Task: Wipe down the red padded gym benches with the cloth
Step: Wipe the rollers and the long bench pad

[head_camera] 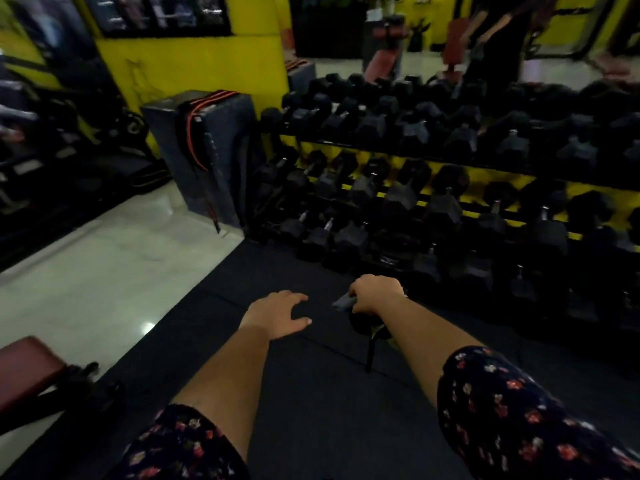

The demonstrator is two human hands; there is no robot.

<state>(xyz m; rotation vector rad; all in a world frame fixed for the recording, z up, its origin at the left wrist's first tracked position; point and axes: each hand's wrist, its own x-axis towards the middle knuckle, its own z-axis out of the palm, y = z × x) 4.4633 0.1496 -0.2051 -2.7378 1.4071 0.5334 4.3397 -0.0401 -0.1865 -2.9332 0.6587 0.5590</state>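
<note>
My right hand grips a dark bundled cloth; a grey end sticks out to the left of the fist and a dark strip hangs below it. My left hand is held out beside it, fingers spread and relaxed, holding nothing. Both hands are over the black rubber floor mat. The end of a red padded bench on a black frame shows at the lower left edge, well away from both hands. More red padded equipment stands far back, blurred.
A yellow rack of black hex dumbbells fills the right and middle, close ahead of my hands. Grey upright pads with orange straps lean against the yellow wall. Pale tiled floor lies to the left, with dark machines beyond.
</note>
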